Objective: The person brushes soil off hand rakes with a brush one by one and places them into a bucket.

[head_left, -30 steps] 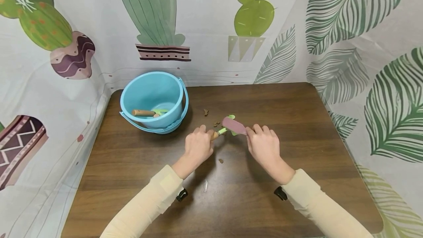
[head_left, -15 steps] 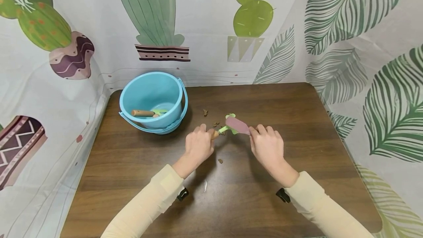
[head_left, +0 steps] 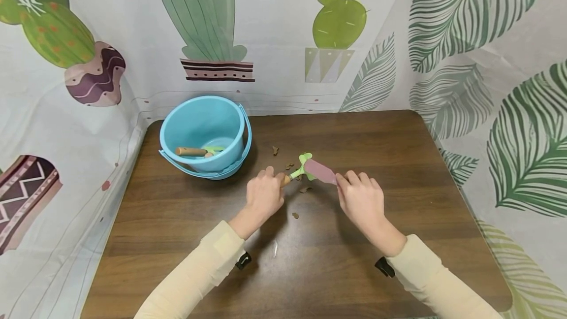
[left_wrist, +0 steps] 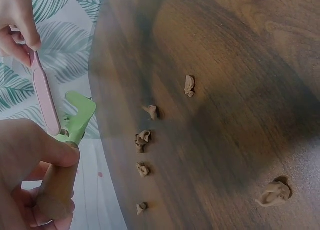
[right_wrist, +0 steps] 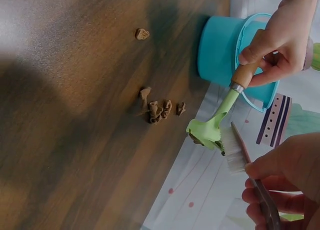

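Dark brown wooden bench (head_left: 390, 156), rounded at its far corners, backs right up to a white cloth (head_left: 274, 14) printed with cacti and leaves. Up above the wood, centre stage: a green-headed hand tool with a tan wooden handle (right_wrist: 223, 107), the left hand (head_left: 264, 192) gripping that handle with fingers curled around it. Brown bits sit at the green head's edge! Facing it, a flat pink brush with white bristles (head_left: 321, 171), pinched between thumb and fingers of the right hand (head_left: 362, 200); bristles right up at the green head, though contact is hard to call. Down below, small crumpled brown pieces (right_wrist: 154, 112) string out across the bench, one lone scrap lying nearer the person, well in from every edge. Over left, a round light-blue plastic bucket (head_left: 204, 117) stands close to the far left corner, a second wooden-handled green tool (head_left: 190, 151) inside. Tight gap between bucket and left hand! Out right, a wide run of wood stretches from the right hand to the side edge. Cream sleeves (head_left: 195, 270) cross the near part.
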Demonstrator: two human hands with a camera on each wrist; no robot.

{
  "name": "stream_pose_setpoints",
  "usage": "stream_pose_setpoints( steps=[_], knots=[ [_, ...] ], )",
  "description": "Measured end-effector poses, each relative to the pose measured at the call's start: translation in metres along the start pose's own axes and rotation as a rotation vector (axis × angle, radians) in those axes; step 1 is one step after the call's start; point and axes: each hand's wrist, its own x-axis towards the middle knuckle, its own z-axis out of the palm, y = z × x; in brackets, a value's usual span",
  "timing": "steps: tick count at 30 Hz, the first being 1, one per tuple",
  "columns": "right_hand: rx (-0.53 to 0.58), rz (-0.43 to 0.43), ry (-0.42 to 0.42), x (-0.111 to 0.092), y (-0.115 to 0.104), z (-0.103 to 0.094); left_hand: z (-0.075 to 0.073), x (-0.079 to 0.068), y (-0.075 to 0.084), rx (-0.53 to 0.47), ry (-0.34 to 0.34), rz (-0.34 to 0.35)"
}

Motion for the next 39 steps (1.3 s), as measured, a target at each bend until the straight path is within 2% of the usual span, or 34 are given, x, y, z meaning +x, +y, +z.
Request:
stream_pose_setpoints(
  steps=[12,28,34,39],
  knots=[
    [0.041,-0.024,-0.018,0.000,-0.004,0.002,-0.003,0.001,-0.001,0.001,-0.018,-0.005],
    [-0.008,-0.010,0.037,0.014,-0.005,0.015,-0.006,0.000,0.005,-0.005,-0.028,0.010],
    [-0.032,-0.015,0.023,0.013,-0.005,0.014,-0.004,0.000,0.003,0.006,-0.042,0.006],
    [-0.042,-0.024,0.042,0.013,-0.004,0.012,-0.003,-0.001,0.002,0.013,-0.020,0.014]
  ],
)
